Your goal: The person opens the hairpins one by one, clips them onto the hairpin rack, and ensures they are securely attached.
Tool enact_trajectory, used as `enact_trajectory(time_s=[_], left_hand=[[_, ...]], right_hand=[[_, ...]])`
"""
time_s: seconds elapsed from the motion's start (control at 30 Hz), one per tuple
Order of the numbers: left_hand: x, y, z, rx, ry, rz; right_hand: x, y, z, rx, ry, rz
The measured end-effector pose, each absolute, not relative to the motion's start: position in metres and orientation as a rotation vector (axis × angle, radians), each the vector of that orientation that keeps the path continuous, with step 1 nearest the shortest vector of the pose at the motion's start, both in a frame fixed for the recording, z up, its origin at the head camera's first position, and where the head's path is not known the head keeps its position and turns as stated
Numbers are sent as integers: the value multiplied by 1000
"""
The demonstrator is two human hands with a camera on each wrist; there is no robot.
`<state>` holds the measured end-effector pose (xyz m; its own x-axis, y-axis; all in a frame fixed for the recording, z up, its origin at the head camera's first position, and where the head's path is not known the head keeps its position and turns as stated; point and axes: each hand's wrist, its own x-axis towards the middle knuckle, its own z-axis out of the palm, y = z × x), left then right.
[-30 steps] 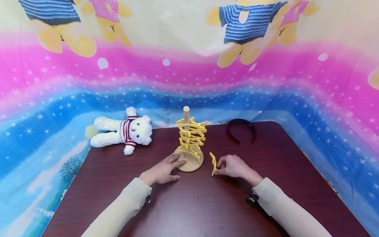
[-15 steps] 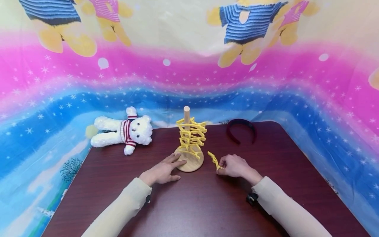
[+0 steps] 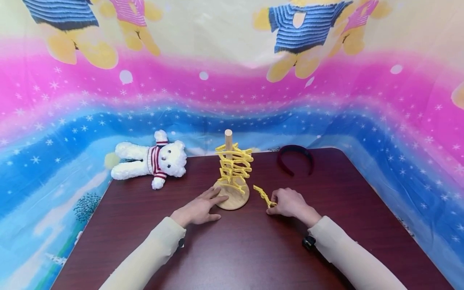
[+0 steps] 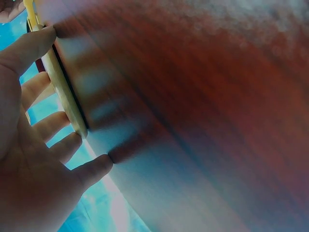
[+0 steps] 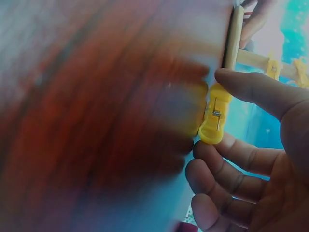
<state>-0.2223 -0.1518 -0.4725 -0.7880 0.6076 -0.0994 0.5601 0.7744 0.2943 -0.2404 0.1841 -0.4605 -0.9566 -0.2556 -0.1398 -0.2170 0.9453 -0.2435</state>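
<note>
My left hand (image 3: 197, 207) lies with fingers spread, its fingertips on the round wooden base (image 3: 237, 202) of an upright stand. In the left wrist view its fingers line the edge of that base (image 4: 67, 96). Several yellow hair clips (image 3: 235, 164) hang in tiers around the post (image 3: 228, 139), whose top end shows bare. To the right of the base, my right hand (image 3: 290, 203) pinches the near end of another yellow hair clip (image 3: 264, 195) between thumb and index finger. A small metal spring shows in this clip (image 5: 216, 116) in the right wrist view. The other right fingers are curled.
A white teddy bear (image 3: 156, 159) in a striped sweater lies at the back left of the dark wooden table (image 3: 232, 257). Behind my right hand lies a dark red headband (image 3: 280, 159). A colourful printed cloth (image 3: 232, 92) hangs close around the table's far edge.
The hair clip in my right hand has turned, its near end swinging right towards the palm. My left hand, the stand and its clips stay put.
</note>
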Motion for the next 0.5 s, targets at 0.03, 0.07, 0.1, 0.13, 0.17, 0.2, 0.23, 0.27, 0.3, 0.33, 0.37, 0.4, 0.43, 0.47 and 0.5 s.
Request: enact_trajectory(time_s=[0.03, 0.07, 0.1, 0.13, 0.17, 0.2, 0.23, 0.27, 0.3, 0.33, 0.37, 0.4, 0.43, 0.47, 0.5], left_hand=[[-222, -152, -472, 923, 2778, 372], [-222, -152, -472, 921, 2777, 372], [-222, -152, -472, 919, 2776, 372], [-222, -152, -472, 920, 2776, 372], [-223, -152, -472, 920, 2776, 372], [-223, -152, -472, 921, 2776, 372], [-223, -152, -472, 920, 2776, 372], [-223, -152, -472, 919, 2776, 371], [-223, -153, -472, 921, 2777, 371], [-223, -153, -472, 920, 2778, 373], [-223, -153, -472, 920, 2777, 374], [-223, -153, -472, 921, 2776, 372], [-223, -153, -472, 921, 2776, 373], [-223, -153, -473, 922, 2775, 375], [-222, -153, -473, 923, 2775, 376]], right_hand=[[-241, 185, -460, -360, 2934, -345], [-241, 186, -460, -357, 2934, -355], [-241, 187, -460, -353, 2934, -367], [-242, 188, -459, -347, 2933, -382], [-243, 189, -458, -344, 2932, -394], [-244, 190, -458, -338, 2929, -408], [-244, 191, -458, -333, 2927, -420], [-245, 193, -458, -327, 2924, -435], [-245, 194, -458, -328, 2925, -447], [-246, 195, -457, -330, 2928, -456], [-246, 196, -458, -339, 2932, -467], [-246, 197, -457, -342, 2933, -482], [-247, 199, -457, -354, 2936, -496], [-247, 200, -457, -363, 2937, -515], [-247, 201, -456, -371, 2939, -534]])
